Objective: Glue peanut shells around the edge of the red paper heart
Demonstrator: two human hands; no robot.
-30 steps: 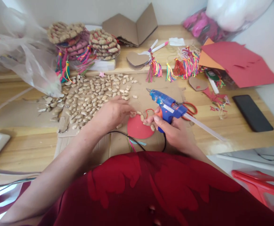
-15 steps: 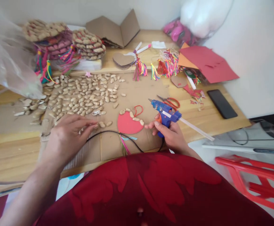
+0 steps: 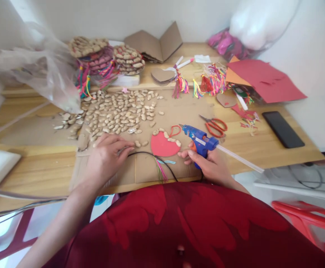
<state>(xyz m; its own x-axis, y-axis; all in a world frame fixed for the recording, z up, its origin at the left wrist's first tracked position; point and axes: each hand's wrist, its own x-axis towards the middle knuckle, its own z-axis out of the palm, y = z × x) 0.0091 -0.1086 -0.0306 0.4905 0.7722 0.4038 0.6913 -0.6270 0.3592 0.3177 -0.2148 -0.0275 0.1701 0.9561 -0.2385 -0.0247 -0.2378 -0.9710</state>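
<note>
My right hand is wrapped round a blue hot glue gun, with a clear glue stick poking from its back. The gun's nozzle points left, over the red heart-shaped piece. Several peanuts line this heart's upper edge; a red loop is at its top and coloured strings hang below it. My left hand is low over the cardboard, left of the heart. Its thumb and fingertips are pinched together beside two loose peanuts; what is between them, if anything, is hidden. A black cord runs by the fingertips.
A heap of peanuts spreads over the cardboard. Orange-handled scissors and a black phone lie to the right. Along the back are stacked peanut-covered pieces, tassels and red sheets. A plastic bag stands left.
The view has swung left, so everything appears further right. The glue gun sits slightly closer over the heart, and more of the scissors shows. The left hand keeps its pinch by the loose peanuts.
</note>
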